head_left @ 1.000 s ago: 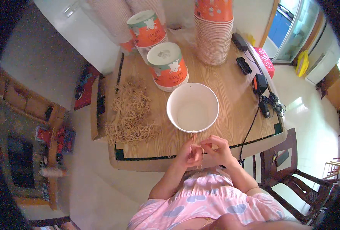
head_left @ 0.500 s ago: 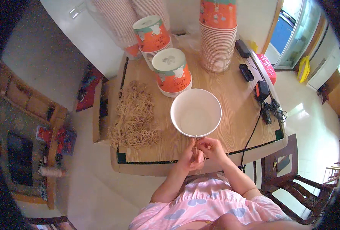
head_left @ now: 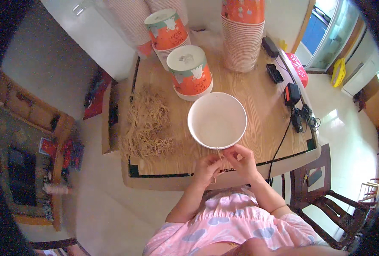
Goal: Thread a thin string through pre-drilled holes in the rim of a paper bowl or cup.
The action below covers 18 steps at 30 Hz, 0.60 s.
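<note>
A white paper bucket [head_left: 217, 121] stands mouth-up at the near side of the table, its inside facing me. A thin tan cord [head_left: 218, 152] comes down from its near rim into my hands. My left hand [head_left: 206, 168] is closed on the cord, and a loose loop hangs below its fingers. Beside it my right hand [head_left: 241, 161] has thumb and fingers bent together at the cord, close under the bucket's rim; the exact pinch is partly hidden. To the left lies a tangled pile of tan cords [head_left: 149, 126].
Behind the bucket stand upturned orange-and-green buckets [head_left: 192, 79], with another upturned stack [head_left: 168, 30] farther back. A tall bucket stack [head_left: 242, 42] rises at the far side. Black adapters and cables [head_left: 298, 109] lie along the right edge. A dark wooden chair [head_left: 313, 179] stands at right.
My hands have drawn slightly apart, the left one shifting left and the right one rising toward the rim. A cord loop now shows below my left hand. The view has shifted slightly.
</note>
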Each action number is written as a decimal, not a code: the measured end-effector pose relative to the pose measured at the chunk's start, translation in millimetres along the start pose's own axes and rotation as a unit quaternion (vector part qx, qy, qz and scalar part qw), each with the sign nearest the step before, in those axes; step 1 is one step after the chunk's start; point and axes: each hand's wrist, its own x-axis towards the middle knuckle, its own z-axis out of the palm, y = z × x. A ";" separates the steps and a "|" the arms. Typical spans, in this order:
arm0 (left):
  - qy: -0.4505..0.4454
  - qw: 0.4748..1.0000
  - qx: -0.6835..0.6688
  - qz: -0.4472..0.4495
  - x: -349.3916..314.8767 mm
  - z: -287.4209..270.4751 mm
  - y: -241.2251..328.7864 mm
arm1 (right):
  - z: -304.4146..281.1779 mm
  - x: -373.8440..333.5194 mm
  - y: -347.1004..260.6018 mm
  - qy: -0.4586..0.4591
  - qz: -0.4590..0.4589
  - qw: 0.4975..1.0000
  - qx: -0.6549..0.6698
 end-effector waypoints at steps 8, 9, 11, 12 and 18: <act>0.228 0.778 0.414 0.414 -9.5 18.3 -5.3 | 10.8 -14.4 -7.7 0.143 -0.193 0.952 -0.190; 0.227 0.779 0.415 0.411 -8.7 17.2 -6.6 | 11.0 -15.0 -8.6 0.151 -0.226 0.938 -0.213; 0.240 0.748 0.441 0.434 -6.4 13.8 -10.0 | 11.2 -15.5 -5.0 0.146 -0.242 0.935 -0.214; 0.239 0.749 0.444 0.430 -7.5 13.3 -11.0 | 11.5 -16.4 -3.4 0.141 -0.260 0.931 -0.215; 0.171 0.864 0.307 0.361 -7.8 4.9 -18.0 | 12.3 -14.8 -1.5 0.137 -0.272 0.928 -0.213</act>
